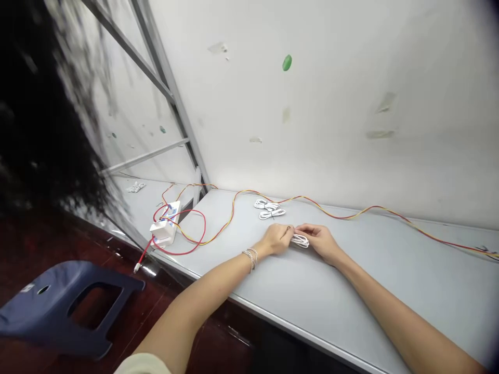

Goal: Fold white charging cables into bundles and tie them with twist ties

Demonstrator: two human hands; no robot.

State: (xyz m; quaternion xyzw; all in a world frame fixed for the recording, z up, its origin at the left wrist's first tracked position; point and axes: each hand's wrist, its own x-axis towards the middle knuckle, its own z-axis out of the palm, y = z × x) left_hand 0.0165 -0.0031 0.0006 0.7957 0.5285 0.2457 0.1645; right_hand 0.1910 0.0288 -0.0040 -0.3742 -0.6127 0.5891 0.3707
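Grey counter [362,301], white wall [331,104] behind. Hands, 2: left hand [277,239] and right hand [323,243], fingers closed on 1 white cable coil [301,241] between them. Risk: coil could spread if either grip slackens; dark strand [286,232] could slip.

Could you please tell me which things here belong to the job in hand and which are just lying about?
Job in hand:
coiled white cable, between left hand and right hand
dark strip at the left hand, perhaps a tie
tied white bundles beyond the hands, probably

Apparently lying about:
power strip
red-and-yellow wires
blue stool
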